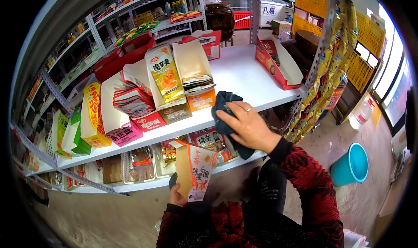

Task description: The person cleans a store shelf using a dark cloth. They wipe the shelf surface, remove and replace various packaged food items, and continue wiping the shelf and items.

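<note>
My right hand (243, 123) presses a dark cloth (225, 99) against the front edge of a white metal shelf (235, 71); part of the cloth hangs below the edge. A ring shows on one finger. Low in front of my body, my left hand (177, 195) grips an orange and white cardboard display box (197, 169), tilted with its open side to the left. Left of the cloth stands an orange snack box (200, 101) with sachets inside. Beside it is a box with a yellow snack packet (165, 73) leaning upright.
Several snack boxes line the shelf's left half, including a pink one (125, 133). A red open box (277, 65) lies at its right end. Gold packet strips (326, 74) hang from the right post. A turquoise bucket (349, 166) stands on the floor. White baskets (138, 169) fill the lower shelf.
</note>
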A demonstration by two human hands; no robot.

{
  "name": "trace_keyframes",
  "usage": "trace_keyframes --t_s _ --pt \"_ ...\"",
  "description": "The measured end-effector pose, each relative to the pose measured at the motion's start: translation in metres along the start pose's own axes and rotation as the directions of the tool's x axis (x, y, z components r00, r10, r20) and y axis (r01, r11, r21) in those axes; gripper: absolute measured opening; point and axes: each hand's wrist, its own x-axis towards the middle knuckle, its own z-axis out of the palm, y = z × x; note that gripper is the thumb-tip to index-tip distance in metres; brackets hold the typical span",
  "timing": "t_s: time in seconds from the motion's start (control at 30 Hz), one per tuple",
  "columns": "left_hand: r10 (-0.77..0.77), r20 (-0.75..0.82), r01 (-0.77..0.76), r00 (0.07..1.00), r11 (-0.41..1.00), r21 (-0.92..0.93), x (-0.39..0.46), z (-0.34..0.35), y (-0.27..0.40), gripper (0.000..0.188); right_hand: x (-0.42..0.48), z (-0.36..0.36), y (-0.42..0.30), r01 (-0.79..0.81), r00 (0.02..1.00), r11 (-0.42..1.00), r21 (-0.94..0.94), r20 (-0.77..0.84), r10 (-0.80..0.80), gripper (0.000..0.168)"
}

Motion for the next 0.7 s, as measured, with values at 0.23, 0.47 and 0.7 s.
trace_keyframes --t_s 0.23,0.47,0.7 --pt "-0.001 -0.133 0.013 0.991 0.996 0.090 -0.010 -0.015 0.002 0.063 -0.031 0.008 0.031 -0.067 0.986 0.983 -0.172 -0.164 0.039 0.041" --pt "-0.027 0.079 0.020 0.996 0.996 0.089 -0.033 0.043 0.030 0.070 -0.081 0.007 0.070 -0.293 0.927 0.903 -0.313 -0.325 0.188 0.044" --pt "-0.067 0.188 0.056 0.980 0.996 0.065 -0.018 0.065 0.032 0.074 -0.097 0.023 0.064 -0.591 0.737 0.794 -0.145 -0.497 0.458 0.078"
